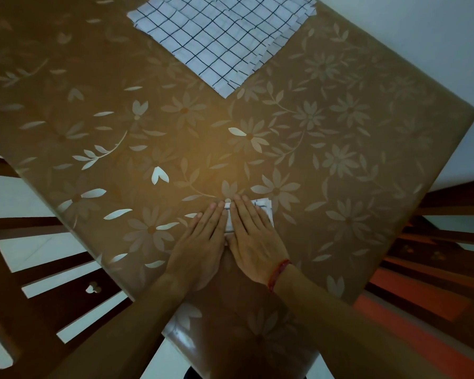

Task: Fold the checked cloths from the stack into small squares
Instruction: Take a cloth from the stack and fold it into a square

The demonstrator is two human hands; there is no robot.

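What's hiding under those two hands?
A small folded checked cloth, pressed flat on the flowered table by the left hand and right hand. Only its white edges peek out; the middle is covered.

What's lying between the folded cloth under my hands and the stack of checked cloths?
Nothing: in the head view only bare floral table cover separates the folded cloth from the stack.

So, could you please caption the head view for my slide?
The left hand and right hand flatten a folded checked cloth; the stack lies beyond.
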